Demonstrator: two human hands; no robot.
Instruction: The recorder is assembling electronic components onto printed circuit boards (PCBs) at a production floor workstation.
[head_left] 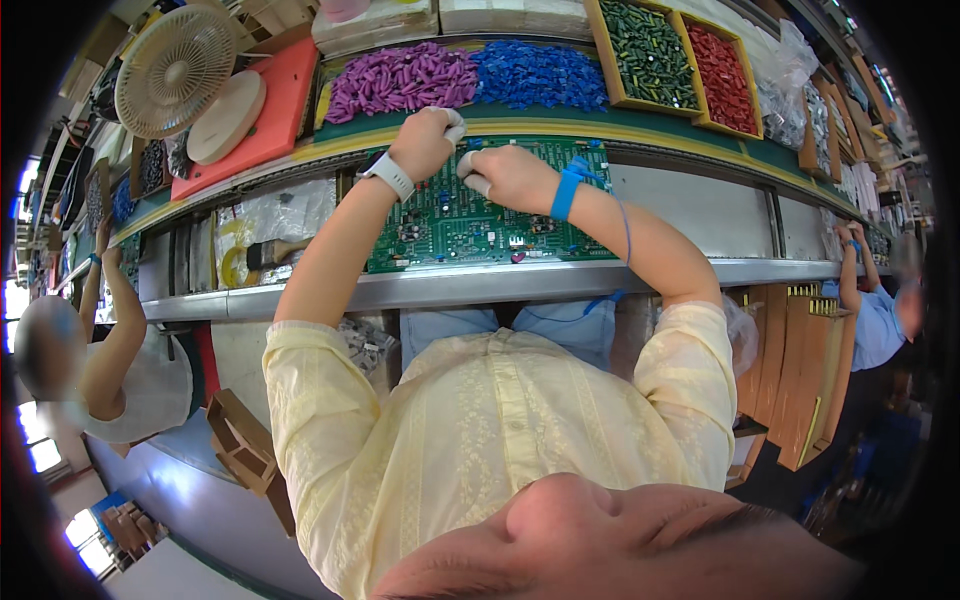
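A large green circuit board, dotted with small parts, lies in front of me on the metal rails of the bench. Over its far left edge is my left hand, closed, with white covers on the fingertips. My right hand is just right of it above the board, its covered fingers curled together in a pinch. Whatever either hand holds is too small or hidden to make out. A white watch is on my left wrist, and a blue corded strap circles my right.
Beyond the board lie heaps of purple parts and blue parts. Yellow-edged boxes hold green components and red components. A brush rests left of the board. A fan stands far left. People work at both sides.
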